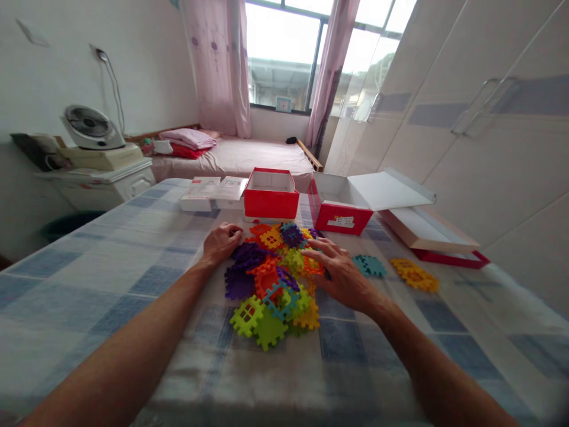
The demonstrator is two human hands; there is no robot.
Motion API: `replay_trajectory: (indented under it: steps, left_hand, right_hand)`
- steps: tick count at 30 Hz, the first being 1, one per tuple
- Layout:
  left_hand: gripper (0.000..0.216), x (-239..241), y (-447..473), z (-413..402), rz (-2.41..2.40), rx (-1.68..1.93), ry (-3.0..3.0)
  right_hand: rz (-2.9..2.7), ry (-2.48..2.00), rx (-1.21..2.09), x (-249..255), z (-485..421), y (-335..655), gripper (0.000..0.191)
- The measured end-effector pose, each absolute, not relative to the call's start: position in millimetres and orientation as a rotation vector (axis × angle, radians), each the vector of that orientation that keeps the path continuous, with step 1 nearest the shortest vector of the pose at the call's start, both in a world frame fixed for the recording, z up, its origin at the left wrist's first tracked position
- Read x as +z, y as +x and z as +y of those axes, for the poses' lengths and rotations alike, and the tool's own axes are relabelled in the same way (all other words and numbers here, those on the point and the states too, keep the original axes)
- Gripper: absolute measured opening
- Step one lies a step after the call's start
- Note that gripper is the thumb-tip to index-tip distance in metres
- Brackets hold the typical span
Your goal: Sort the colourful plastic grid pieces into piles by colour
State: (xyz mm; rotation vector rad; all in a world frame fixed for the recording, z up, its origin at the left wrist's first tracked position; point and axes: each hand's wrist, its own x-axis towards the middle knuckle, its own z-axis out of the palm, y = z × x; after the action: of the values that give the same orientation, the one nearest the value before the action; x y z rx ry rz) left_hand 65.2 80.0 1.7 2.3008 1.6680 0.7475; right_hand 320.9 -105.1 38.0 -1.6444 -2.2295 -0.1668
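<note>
Fingers of the right hand (340,270) spread flat, left hand (222,242) loosely curled, both gripping nothing, flanking the pile of interlocking plastic blocks (273,279): light, stiff, likely best pinched by edges.

head view, facing down, near table (111,249)
</note>
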Motion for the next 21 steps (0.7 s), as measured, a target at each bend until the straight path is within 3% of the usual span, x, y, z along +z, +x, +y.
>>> replay_trajectory:
  steps: [7, 11, 15, 21]
  left_hand:
    - [0.039, 1, 65, 80, 1.674, 0.76, 2.302]
    - [0.038, 2, 65, 79, 1.674, 0.761, 2.3]
    - [0.037, 3, 66, 79, 1.686, 0.756, 2.293]
    - [0.037, 3, 65, 80, 1.67, 0.761, 2.299]
  right_hand:
    - [-2.066, -1.94, -0.264, 34, -107, 331, 0.016]
    - [-2.145, -1.808, -0.206, 37, -112, 332, 0.016]
    - [-2.15, -1.854, -0.231, 31, -110, 320, 0.028]
    - [-2.225, -1.776, -0.451, 27, -106, 315, 0.017]
